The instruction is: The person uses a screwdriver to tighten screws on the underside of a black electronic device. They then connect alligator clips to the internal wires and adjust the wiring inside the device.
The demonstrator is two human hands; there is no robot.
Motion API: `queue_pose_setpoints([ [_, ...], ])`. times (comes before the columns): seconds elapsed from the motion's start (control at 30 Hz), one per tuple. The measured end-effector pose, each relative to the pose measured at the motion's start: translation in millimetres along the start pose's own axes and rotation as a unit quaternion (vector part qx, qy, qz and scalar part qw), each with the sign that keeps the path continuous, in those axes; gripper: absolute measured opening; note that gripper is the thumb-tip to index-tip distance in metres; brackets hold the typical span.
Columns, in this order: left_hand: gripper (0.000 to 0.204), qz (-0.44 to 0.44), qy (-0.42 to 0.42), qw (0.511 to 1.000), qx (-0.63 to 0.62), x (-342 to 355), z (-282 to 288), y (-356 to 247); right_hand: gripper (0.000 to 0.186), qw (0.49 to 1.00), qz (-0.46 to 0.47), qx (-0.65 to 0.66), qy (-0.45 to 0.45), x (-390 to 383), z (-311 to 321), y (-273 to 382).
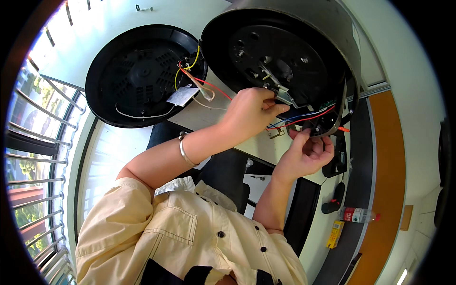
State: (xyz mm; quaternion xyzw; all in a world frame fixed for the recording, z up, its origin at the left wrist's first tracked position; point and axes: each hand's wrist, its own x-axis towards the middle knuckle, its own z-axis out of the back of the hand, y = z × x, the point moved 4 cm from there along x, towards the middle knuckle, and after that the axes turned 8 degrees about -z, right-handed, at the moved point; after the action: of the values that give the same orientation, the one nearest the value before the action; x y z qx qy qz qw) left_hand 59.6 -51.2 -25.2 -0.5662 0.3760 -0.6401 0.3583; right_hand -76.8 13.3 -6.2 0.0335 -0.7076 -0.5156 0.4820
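Note:
My left hand [256,107] is inside the front of the large dark cylindrical housing [349,42], fingers bent around a narrow silver metal piece [284,95]; exactly what they grip is partly hidden. Below it, my right hand [311,149] pinches the dark lower edge [318,128] of the housing, beside red, blue and white wires [304,116]. To the left lies a round black vented plastic base [130,57], with a silver plate [183,96] and yellow, red and white wires [194,61] running toward the housing.
A barred window [38,171] is on the left. On the right are a black tool [331,204], a plastic bottle [356,215], a yellow carton [335,233] and an orange-brown strip of surface [389,156]. A small metal part [144,8] lies at the top.

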Motion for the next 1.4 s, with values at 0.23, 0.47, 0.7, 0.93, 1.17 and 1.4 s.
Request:
queue_pose_setpoints([
  [0.23, 0.020, 0.100, -0.042, 0.945, -0.308, 3.4, 1.6, 3.6, 0.034, 1.000, -0.021, 0.012, -0.009, 0.4, 0.5, -7.8],
  [0.47, 0.018, 0.149, -0.032, 0.903, -0.402, 4.2, 22.4, -5.0, 0.035, 0.998, -0.011, 0.052, -0.028, 6.7, -9.2, -13.7],
  [0.7, 0.019, -0.074, -0.039, 0.987, -0.140, -10.0, 15.1, -45.5, 0.029, 0.997, 0.016, 0.056, -0.048, 9.9, -13.9, -12.8],
  [0.93, 0.025, -0.212, 0.073, 0.973, 0.049, 14.1, -29.0, -92.6, 0.031, 0.986, 0.147, -0.017, -0.081, 10.3, -6.7, -34.0],
  [1.17, 0.016, -0.074, 0.141, 0.987, 0.001, 32.9, -46.9, -81.2, 0.031, 0.982, 0.159, -0.045, -0.087, 15.4, -1.4, -17.6],
  [1.4, 0.011, -0.069, 0.129, 0.989, -0.030, 33.0, -48.5, -85.7, 0.026, 0.987, 0.141, -0.033, -0.065, 18.6, 3.3, -16.1],
])
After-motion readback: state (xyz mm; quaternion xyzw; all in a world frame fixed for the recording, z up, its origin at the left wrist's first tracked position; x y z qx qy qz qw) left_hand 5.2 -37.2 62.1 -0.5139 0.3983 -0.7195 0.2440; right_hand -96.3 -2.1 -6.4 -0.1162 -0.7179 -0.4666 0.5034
